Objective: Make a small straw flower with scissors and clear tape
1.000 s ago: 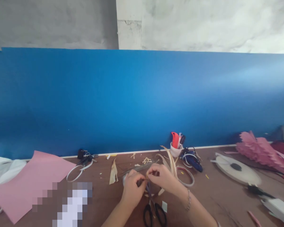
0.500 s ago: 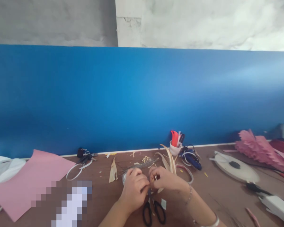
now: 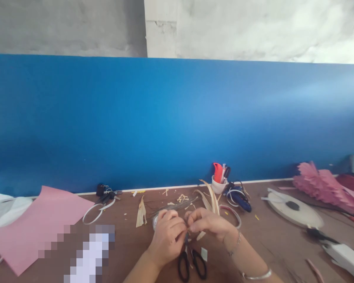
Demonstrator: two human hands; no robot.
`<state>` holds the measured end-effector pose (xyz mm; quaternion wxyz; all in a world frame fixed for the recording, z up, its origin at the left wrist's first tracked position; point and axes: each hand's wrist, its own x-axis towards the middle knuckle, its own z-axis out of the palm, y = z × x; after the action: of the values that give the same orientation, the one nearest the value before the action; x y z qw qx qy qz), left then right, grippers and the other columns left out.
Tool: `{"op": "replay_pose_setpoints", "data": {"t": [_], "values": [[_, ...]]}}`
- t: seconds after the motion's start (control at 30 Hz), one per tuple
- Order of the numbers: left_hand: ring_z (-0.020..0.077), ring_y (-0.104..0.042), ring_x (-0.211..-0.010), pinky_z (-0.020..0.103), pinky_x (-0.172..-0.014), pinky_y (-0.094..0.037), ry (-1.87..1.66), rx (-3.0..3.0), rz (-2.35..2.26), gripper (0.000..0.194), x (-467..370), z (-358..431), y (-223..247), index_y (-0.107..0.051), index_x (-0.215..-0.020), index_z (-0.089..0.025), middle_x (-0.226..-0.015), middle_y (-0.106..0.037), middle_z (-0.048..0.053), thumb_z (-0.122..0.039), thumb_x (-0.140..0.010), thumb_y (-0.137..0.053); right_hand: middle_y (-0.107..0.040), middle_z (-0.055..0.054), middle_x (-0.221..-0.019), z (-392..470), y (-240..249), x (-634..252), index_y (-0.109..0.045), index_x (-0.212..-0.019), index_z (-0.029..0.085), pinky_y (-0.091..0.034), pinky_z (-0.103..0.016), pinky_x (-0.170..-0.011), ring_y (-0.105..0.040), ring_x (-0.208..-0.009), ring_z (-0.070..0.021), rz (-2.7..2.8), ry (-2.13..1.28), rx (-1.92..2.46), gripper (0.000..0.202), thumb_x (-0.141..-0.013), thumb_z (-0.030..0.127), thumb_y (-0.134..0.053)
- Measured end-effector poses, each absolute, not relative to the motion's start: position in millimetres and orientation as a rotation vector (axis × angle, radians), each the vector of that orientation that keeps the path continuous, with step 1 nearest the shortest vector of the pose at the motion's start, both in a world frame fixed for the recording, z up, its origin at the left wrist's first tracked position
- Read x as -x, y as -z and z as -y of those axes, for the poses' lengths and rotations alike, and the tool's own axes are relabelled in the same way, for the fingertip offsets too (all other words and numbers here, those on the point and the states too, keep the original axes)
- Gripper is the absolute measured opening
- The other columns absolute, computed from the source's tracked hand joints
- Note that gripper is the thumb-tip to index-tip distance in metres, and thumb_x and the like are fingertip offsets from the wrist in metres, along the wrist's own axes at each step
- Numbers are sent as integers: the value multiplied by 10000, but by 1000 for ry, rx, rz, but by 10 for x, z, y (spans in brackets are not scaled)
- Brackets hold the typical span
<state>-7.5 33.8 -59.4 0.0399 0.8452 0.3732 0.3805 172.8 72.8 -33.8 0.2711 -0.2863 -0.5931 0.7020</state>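
My left hand (image 3: 168, 236) is closed, its thumb and fingers pinched together in the middle of the table. Opposite it, my right hand (image 3: 208, 225) is also in a pinch, its fingertips almost touching the left ones. What lies between the fingertips is too small and covered to name. Black-handled scissors (image 3: 187, 250) lie just below the hands, handles toward me. Behind my right hand rise long pale strips like dried husk (image 3: 214, 201). A round whitish object (image 3: 155, 222) is partly hidden behind my left hand. A husk-like piece (image 3: 141, 213) lies to the left.
A white cup (image 3: 218, 186) with a red-handled tool and pens stands by the blue partition (image 3: 177, 122). Left are keys (image 3: 107, 198) and pink paper (image 3: 44, 220). Right are a blue corded object (image 3: 242, 199), a pale disc (image 3: 297, 210), a white device (image 3: 348, 261) and pink ruffled paper (image 3: 324, 186).
My right hand has turned slightly, its fingers stretching further over toward the left fingertips, and its wrist has shifted a little lower. My left hand stays in nearly the same place.
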Motion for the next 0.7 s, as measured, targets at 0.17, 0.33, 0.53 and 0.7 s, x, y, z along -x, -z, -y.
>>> {"op": "replay_pose_setpoints", "data": {"t": [0.17, 0.33, 0.53, 0.7], "values": [[178, -551, -749, 330, -743, -355, -1314, -2208, -1396, 122, 65, -467, 705, -637, -639, -205, -668, -642, 7, -160, -740, -585, -594, -13, -798, -706, 192, -1761, -685, -694, 162, -379, -219, -619, -495, -695, -116, 1314, -1701, 892, 187, -678, 348, -680], [164, -554, -689, 287, -682, -399, -1372, -1876, -1487, 127, 46, -564, 800, -613, -584, -190, -670, -583, 6, -194, -709, -591, -630, -12, -786, -725, 206, -1680, -681, -854, 169, -404, -244, -663, -534, -730, -144, 1586, -1393, 1180, 227, -703, 337, -660], [152, -544, -651, 264, -655, -414, -1341, -1737, -1344, 109, 23, -564, 769, -623, -561, -184, -635, -577, 0, -207, -666, -603, -570, 26, -671, -708, 265, -1560, -665, -927, 176, -381, -219, -568, -493, -616, -110, 1684, -1296, 1133, 266, -664, 188, -628], [144, -544, -627, 250, -638, -414, -1184, -1558, -1247, 122, 8, -549, 741, -642, -563, -172, -609, -610, -9, -258, -650, -634, -555, 27, -573, -746, 305, -1588, -638, -655, 155, -329, -207, -483, -443, -515, -89, 1715, -1309, 1135, 84, -678, 232, -610]]}}
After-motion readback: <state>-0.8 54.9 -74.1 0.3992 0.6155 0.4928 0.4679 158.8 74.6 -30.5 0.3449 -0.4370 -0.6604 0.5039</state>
